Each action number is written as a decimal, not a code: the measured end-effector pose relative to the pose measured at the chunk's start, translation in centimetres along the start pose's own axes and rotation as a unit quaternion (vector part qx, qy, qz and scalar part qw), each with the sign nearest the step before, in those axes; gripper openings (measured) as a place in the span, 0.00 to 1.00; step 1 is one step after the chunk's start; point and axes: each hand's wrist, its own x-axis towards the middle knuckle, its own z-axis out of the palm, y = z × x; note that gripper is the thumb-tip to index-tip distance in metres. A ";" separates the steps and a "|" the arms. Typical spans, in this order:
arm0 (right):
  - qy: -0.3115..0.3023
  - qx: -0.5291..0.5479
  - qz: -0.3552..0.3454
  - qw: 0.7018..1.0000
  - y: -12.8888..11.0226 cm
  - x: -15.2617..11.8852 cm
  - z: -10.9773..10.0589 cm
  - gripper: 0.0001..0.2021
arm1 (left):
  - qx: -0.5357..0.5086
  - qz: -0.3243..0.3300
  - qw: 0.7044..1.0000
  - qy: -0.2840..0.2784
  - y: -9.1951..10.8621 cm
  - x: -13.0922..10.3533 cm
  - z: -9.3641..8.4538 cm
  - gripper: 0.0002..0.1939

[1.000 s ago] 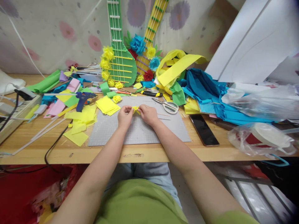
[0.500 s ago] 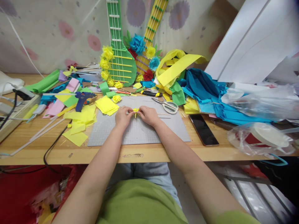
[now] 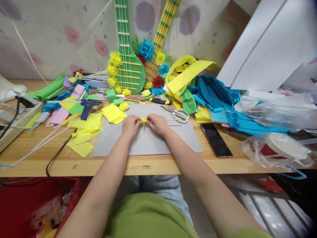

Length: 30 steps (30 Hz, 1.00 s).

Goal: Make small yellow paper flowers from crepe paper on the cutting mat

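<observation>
Pinches small yellow paper piece (image 3: 144, 119), thumb to finger, in left hand (image 3: 131, 125) and right hand (image 3: 157, 124); sits over grey mat (image 3: 148, 145), left of scissors (image 3: 181, 116); looks to be at shaping step; likely calls next for light, even pressure.

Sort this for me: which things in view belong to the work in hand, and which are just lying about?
Belongs, as far as I can judge:
small yellow paper piece, pinched between both hands
grey mat beneath
likely yellow squares, scissors

Probably lying about:
phone
blue material
green roll
</observation>
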 end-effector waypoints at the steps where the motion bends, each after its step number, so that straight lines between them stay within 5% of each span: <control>1: 0.005 -0.002 -0.007 1.000 0.0 0.0 0.0 0.09 | -0.001 -0.004 1.000 -0.002 0.0 0.0 0.0 0.08; 12: 0.025 0.012 -0.018 0.999 0.2 0.1 0.3 0.08 | -0.020 -0.029 0.999 0.009 0.2 0.1 0.0 0.08; 30: 0.015 0.025 -0.010 1.000 0.1 0.0 0.1 0.07 | 0.018 0.023 0.999 0.015 0.6 -0.1 -0.5 0.03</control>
